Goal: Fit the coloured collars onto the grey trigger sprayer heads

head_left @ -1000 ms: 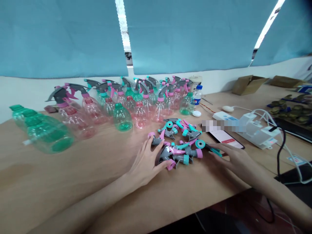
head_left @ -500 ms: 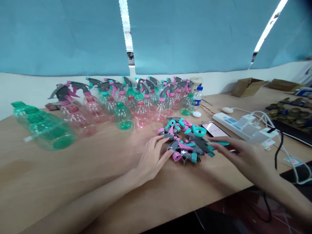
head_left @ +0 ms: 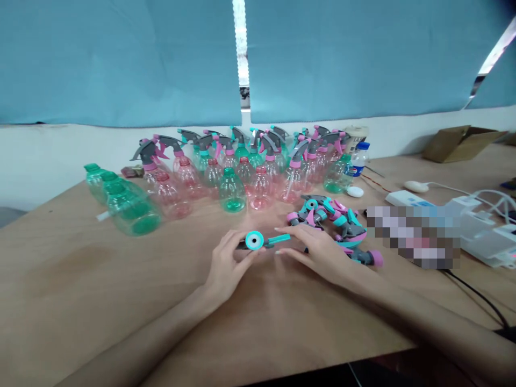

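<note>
My left hand (head_left: 226, 263) is closed around a grey spray head (head_left: 255, 241) with a teal collar, its round opening facing me. The head lies sideways just above the table, its teal trigger (head_left: 279, 239) pointing right. Around that trigger end my right hand (head_left: 318, 252) has its thumb and fingers apart, with a small gap; whether a finger touches it, I cannot tell. Right behind my right hand is a pile of loose spray heads (head_left: 350, 228) in grey, pink and teal. Beyond stand several clear pink bottles (head_left: 261, 191) and green bottles (head_left: 233, 192), some with spray heads on.
A blue-capped drink bottle (head_left: 360, 160) and a white round lid (head_left: 355, 192) stand behind the pile. To the right lie a power strip (head_left: 407, 200) with white cables, a blurred-out patch and an open cardboard box (head_left: 459, 145). The wooden table (head_left: 121, 290) ends near my forearms.
My left hand has left the pile and moved left, now holding a teal-collared spray head. My right hand has come left from the pile's right side. The view has turned right.
</note>
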`<state>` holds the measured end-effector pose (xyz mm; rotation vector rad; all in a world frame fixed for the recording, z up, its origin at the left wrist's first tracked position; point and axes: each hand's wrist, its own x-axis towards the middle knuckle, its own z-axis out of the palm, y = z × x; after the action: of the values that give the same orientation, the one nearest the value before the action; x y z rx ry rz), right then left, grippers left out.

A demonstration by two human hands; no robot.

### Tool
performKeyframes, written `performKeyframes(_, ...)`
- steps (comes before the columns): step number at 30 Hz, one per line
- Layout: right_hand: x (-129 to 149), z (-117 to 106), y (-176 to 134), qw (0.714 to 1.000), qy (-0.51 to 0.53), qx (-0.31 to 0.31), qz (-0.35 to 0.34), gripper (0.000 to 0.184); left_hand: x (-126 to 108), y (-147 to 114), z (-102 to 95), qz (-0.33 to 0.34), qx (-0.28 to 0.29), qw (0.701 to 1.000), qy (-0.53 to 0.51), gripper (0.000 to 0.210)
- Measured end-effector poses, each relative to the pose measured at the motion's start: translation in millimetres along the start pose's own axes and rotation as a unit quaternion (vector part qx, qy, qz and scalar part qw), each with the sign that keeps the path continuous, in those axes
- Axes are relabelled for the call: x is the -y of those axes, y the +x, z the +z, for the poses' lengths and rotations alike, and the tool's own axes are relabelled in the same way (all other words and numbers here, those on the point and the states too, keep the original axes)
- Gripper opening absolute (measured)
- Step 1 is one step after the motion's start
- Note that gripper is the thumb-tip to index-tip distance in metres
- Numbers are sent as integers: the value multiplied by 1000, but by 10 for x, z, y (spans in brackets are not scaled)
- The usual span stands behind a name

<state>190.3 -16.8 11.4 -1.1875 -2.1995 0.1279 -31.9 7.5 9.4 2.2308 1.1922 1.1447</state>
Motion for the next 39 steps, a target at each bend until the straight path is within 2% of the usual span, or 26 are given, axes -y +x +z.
performKeyframes(4,-44,147,-113,998,-63,7,5,48,70,9,-37,-18,-29,999,3,20)
performKeyframes(8,-183,163,-135,992,-128,12,-12,28,56,-12,-14,0,-7,1000,2,18)
performKeyframes(11,-306,111,-108,988,-155,0,-19,22,6,-41,6,26,29,999,17,19)
performKeyframes(17,-518,-22,-126,985,-131,-5,-114,17,-29,-61,24,45,67,996,35,26)
performKeyframes(20,-562,-57,-126,984,-118,-33,-126,13,-14,-67,39,67,82,993,43,29)
performKeyframes(22,-506,-63,-95,985,-99,-68,-123,10,-9,-71,51,85,87,991,47,29)
performKeyframes(25,-273,-47,-7,984,-37,-122,-124,6,-12,-72,67,97,79,991,56,23)
performKeyframes(27,-69,-19,56,984,18,-123,-124,6,-12,-70,72,93,70,991,62,21)
performKeyframes(31,216,97,106,986,109,-61,-106,9,3,-70,71,91,67,991,64,23)
performKeyframes(34,249,198,68,987,99,-51,-115,13,8,-75,69,83,79,991,62,25)
performKeyframes(39,195,237,-5,989,17,-94,-117,18,-13,-82,72,66,101,992,41,24)
